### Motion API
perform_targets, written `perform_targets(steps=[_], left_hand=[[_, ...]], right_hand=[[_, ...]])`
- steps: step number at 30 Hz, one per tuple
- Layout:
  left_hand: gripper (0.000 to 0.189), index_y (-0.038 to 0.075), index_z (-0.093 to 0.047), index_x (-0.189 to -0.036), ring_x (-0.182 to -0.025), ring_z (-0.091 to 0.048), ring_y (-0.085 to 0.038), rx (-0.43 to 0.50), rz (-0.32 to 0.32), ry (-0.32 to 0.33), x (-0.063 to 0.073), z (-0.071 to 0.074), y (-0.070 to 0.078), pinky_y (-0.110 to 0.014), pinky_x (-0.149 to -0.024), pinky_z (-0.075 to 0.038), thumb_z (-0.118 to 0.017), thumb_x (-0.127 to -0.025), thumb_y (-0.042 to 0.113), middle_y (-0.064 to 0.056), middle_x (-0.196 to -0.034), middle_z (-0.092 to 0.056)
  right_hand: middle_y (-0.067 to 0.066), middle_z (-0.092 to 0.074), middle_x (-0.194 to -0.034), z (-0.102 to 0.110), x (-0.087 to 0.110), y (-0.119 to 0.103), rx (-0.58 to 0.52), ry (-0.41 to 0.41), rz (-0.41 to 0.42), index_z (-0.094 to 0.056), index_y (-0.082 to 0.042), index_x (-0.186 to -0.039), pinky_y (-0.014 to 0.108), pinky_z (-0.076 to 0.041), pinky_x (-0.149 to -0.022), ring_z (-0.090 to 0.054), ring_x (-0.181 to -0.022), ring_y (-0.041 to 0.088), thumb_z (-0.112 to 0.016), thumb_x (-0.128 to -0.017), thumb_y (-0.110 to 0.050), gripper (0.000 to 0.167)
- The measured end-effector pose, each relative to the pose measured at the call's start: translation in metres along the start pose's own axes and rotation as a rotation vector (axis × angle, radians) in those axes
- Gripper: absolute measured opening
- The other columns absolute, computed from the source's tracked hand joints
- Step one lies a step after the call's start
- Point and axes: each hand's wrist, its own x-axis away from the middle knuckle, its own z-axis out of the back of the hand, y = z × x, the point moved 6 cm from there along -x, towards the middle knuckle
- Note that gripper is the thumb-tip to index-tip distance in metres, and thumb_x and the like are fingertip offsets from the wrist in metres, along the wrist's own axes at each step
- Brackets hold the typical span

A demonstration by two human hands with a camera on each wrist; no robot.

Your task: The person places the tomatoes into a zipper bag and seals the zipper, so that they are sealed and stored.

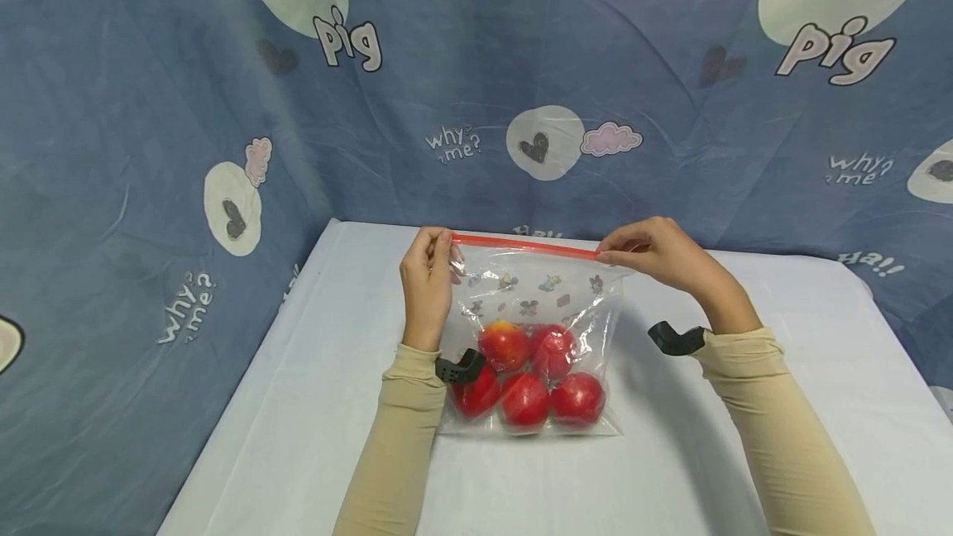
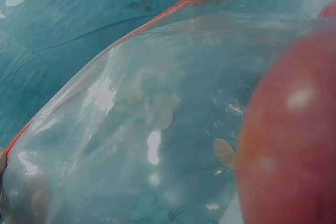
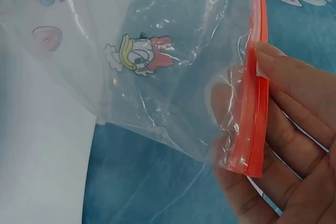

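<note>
A clear zip bag (image 1: 551, 296) with a red zip strip (image 1: 524, 246) stands with its top raised, small cartoon prints on its plastic. Inside, several red, round fruits (image 1: 524, 399) that look like nectarines lie in the lower half. My left hand (image 1: 428, 284) grips the bag's top left corner, thumb in front. At the strip's right end, my right hand (image 1: 658, 253) pinches the red edge between thumb and fingers. A small white piece (image 3: 262, 71) on the strip shows under the right thumb in the right wrist view. One fruit (image 2: 294, 129) looms large in the left wrist view.
A white-covered table (image 1: 335, 337) lies under the bag. Blue printed cloth (image 1: 476, 48) hangs behind the table and along its left side. Each wrist carries a black camera mount, the right one (image 1: 676, 339) beside the sleeve.
</note>
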Motion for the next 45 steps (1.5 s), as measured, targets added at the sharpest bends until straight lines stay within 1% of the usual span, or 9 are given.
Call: perform_targets(steps=[5, 10, 20, 27, 30, 33, 36, 40, 45], left_hand=[[0.026, -0.015, -0.059, -0.094, -0.060, -0.053, -0.021, 0.006, -0.007, -0.004, 0.000, -0.001, 0.000, -0.016, -0.052, -0.048, -0.051, -0.108, 0.006, -0.030, -0.076, -0.058], [0.026, -0.014, -0.059, -0.094, -0.060, -0.054, -0.022, -0.004, -0.006, -0.006, 0.000, -0.002, -0.001, -0.016, -0.052, -0.048, -0.051, -0.108, 0.007, -0.029, -0.076, -0.059], [0.026, -0.014, -0.059, -0.093, -0.059, -0.054, -0.016, -0.012, -0.016, 0.006, 0.000, 0.001, -0.003, -0.017, -0.052, -0.049, -0.051, -0.107, 0.007, -0.028, -0.075, -0.058], [0.026, -0.012, -0.059, -0.094, -0.059, -0.053, -0.013, -0.018, -0.013, 0.006, -0.001, 0.002, -0.005, -0.016, -0.052, -0.049, -0.050, -0.108, 0.007, -0.028, -0.076, -0.058], [0.025, -0.012, -0.059, -0.093, -0.059, -0.053, -0.012, -0.020, -0.014, 0.005, 0.000, 0.002, -0.006, -0.016, -0.052, -0.049, -0.050, -0.108, 0.007, -0.028, -0.076, -0.058], [0.026, -0.013, -0.059, -0.094, -0.059, -0.054, -0.016, -0.018, -0.012, 0.002, -0.001, 0.001, -0.011, -0.016, -0.052, -0.049, -0.050, -0.108, 0.007, -0.028, -0.076, -0.058], [0.027, -0.014, -0.059, -0.095, -0.060, -0.054, -0.020, -0.019, -0.003, -0.003, -0.003, 0.000, -0.023, -0.017, -0.052, -0.049, -0.050, -0.108, 0.007, -0.028, -0.076, -0.058], [0.028, -0.011, -0.060, -0.096, -0.059, -0.054, -0.019, -0.035, 0.005, 0.003, -0.004, 0.000, -0.035, -0.017, -0.052, -0.048, -0.050, -0.109, 0.011, -0.026, -0.077, -0.059], [0.031, -0.005, -0.064, -0.097, -0.059, -0.057, -0.014, -0.050, -0.003, -0.020, -0.006, 0.000, -0.037, -0.017, -0.052, -0.049, -0.052, -0.109, 0.021, -0.022, -0.077, -0.063]], right_hand=[[0.003, -0.080, -0.096, 0.003, 0.003, 0.002, 0.026, -0.001, 0.000, -0.081, -0.014, -0.102, 0.022, -0.058, -0.075, -0.074, -0.086, 0.017, -0.076, -0.095, -0.022, 0.012], [0.003, -0.079, -0.096, 0.005, 0.006, 0.008, 0.031, -0.006, -0.023, -0.081, -0.014, -0.102, 0.023, -0.057, -0.074, -0.073, -0.086, 0.018, -0.075, -0.095, -0.021, 0.011], [0.004, -0.080, -0.098, 0.009, 0.013, 0.016, 0.042, -0.016, -0.064, -0.081, -0.015, -0.103, 0.024, -0.057, -0.076, -0.073, -0.089, 0.021, -0.075, -0.096, -0.023, 0.013], [0.003, -0.080, -0.095, 0.011, 0.016, 0.020, 0.057, -0.015, -0.073, -0.081, -0.015, -0.103, 0.023, -0.057, -0.075, -0.072, -0.087, 0.016, -0.075, -0.096, -0.022, 0.012], [0.004, -0.080, -0.095, 0.011, 0.017, 0.020, 0.059, -0.017, -0.075, -0.081, -0.014, -0.103, 0.023, -0.057, -0.075, -0.072, -0.087, 0.017, -0.075, -0.095, -0.021, 0.012], [0.004, -0.080, -0.095, 0.011, 0.018, 0.021, 0.051, -0.022, -0.078, -0.081, -0.014, -0.103, 0.023, -0.057, -0.075, -0.072, -0.087, 0.017, -0.075, -0.096, -0.020, 0.011], [0.005, -0.080, -0.096, 0.010, 0.019, 0.022, 0.025, -0.033, -0.081, -0.081, -0.012, -0.103, 0.021, -0.057, -0.077, -0.074, -0.088, 0.015, -0.074, -0.096, -0.020, 0.012], [0.005, -0.080, -0.096, 0.009, 0.019, 0.023, -0.015, -0.056, -0.082, -0.079, -0.011, -0.107, 0.023, -0.057, -0.083, -0.075, -0.089, 0.012, -0.072, -0.098, -0.022, 0.016], [0.005, -0.079, -0.091, 0.010, 0.019, 0.024, -0.027, -0.054, -0.091, -0.078, -0.011, -0.109, 0.026, -0.058, -0.078, -0.073, -0.081, 0.009, -0.071, -0.099, -0.023, 0.018]])
